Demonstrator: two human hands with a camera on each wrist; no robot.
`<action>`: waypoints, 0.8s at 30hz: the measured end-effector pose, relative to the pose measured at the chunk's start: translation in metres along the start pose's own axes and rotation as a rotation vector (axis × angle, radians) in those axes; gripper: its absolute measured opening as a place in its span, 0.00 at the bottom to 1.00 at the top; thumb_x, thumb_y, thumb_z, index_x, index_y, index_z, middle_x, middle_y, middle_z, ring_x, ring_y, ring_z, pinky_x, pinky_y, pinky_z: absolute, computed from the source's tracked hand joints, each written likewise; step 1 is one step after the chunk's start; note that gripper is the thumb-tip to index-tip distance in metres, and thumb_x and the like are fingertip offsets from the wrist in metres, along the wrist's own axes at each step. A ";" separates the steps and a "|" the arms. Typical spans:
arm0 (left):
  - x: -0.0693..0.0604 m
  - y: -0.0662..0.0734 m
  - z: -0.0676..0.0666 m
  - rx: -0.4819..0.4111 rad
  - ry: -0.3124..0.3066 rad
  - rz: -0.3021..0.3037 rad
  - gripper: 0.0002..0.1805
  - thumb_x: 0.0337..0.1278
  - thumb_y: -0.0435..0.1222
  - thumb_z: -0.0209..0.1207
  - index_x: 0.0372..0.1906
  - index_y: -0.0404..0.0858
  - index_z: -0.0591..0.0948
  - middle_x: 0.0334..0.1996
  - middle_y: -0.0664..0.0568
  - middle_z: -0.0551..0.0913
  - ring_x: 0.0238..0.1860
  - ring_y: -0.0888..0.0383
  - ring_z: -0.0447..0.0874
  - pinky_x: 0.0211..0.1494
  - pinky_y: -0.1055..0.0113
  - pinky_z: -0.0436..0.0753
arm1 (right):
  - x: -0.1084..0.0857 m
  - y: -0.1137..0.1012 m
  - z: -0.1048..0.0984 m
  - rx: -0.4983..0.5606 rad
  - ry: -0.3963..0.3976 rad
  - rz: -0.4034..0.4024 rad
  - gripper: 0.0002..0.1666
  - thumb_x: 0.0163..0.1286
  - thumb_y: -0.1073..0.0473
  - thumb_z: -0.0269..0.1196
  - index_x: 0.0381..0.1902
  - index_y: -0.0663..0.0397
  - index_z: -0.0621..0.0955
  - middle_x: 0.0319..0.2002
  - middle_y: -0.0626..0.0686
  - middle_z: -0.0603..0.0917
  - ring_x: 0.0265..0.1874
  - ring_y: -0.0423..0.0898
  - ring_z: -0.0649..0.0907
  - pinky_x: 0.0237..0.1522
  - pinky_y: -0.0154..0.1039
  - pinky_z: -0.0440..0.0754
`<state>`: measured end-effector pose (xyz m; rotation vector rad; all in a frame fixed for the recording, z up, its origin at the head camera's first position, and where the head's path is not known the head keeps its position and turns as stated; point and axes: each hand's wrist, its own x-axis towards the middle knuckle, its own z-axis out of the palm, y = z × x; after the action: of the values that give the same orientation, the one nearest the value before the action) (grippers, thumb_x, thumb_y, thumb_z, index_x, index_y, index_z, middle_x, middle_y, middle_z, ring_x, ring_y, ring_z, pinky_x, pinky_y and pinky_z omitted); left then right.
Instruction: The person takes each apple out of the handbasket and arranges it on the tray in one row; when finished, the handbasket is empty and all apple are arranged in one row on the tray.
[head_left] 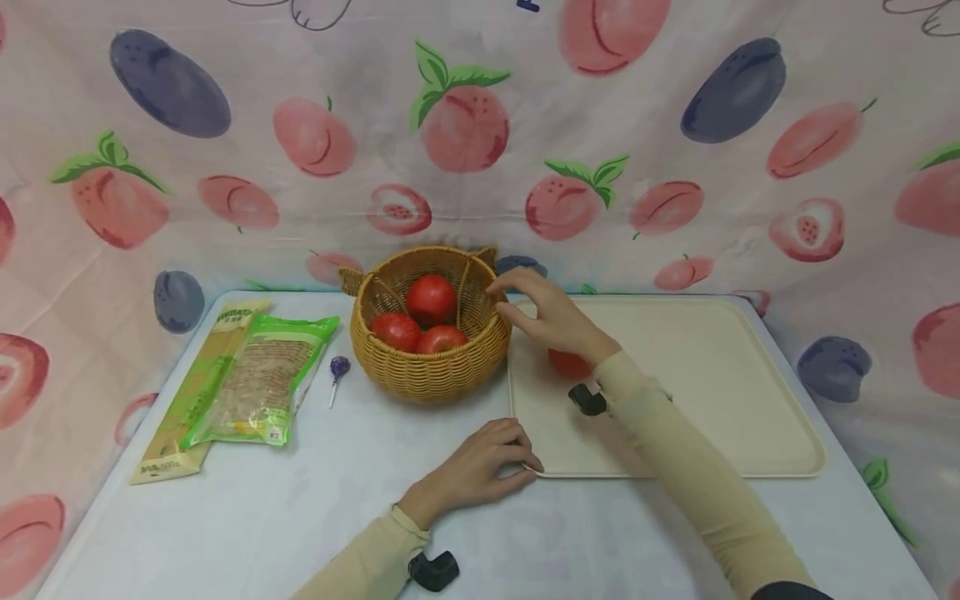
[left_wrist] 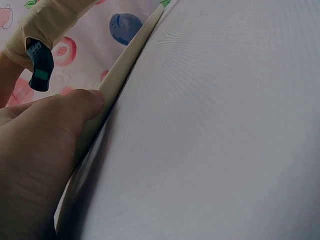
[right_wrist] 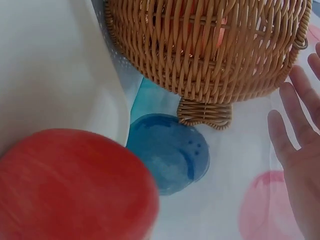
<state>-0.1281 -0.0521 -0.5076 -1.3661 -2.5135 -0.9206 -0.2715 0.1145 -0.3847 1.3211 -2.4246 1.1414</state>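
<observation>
My right hand (head_left: 551,317) hovers at the right rim of a wicker basket (head_left: 427,379), fingers spread and holding nothing. Several red apples (head_left: 431,300) lie in the basket. Another red apple (right_wrist: 75,185) sits on the cream tray (head_left: 705,383), partly hidden by my right wrist in the head view. At the tray's near left corner, my left hand (head_left: 476,467) grips the edge. Its thumb lies along the rim in the left wrist view, where the other fingers are hidden.
Left of the basket lies a lollipop (head_left: 340,367) with a purple wrapper. Farther left, a green-edged clear food packet (head_left: 258,379) overlaps a long yellow-green packet (head_left: 168,450). A fruit-print cloth (head_left: 360,75) hangs behind the white table.
</observation>
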 end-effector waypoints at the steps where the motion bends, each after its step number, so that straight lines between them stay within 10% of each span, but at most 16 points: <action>1: 0.000 0.000 0.000 -0.002 0.002 0.000 0.05 0.58 0.44 0.60 0.37 0.53 0.85 0.36 0.65 0.76 0.48 0.67 0.71 0.59 0.71 0.69 | 0.002 -0.001 0.000 -0.008 -0.006 -0.009 0.16 0.68 0.57 0.59 0.53 0.53 0.77 0.52 0.48 0.78 0.54 0.42 0.74 0.57 0.48 0.73; 24: 0.001 0.000 -0.001 -0.024 0.001 0.003 0.05 0.59 0.43 0.61 0.38 0.52 0.85 0.35 0.64 0.76 0.45 0.67 0.71 0.57 0.72 0.71 | 0.050 -0.021 0.019 -0.137 -0.331 0.060 0.15 0.68 0.54 0.60 0.50 0.53 0.79 0.47 0.49 0.79 0.50 0.46 0.77 0.53 0.44 0.75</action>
<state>-0.1288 -0.0523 -0.5065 -1.3759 -2.5063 -0.9539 -0.2812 0.0619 -0.3631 1.5041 -2.7312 0.8036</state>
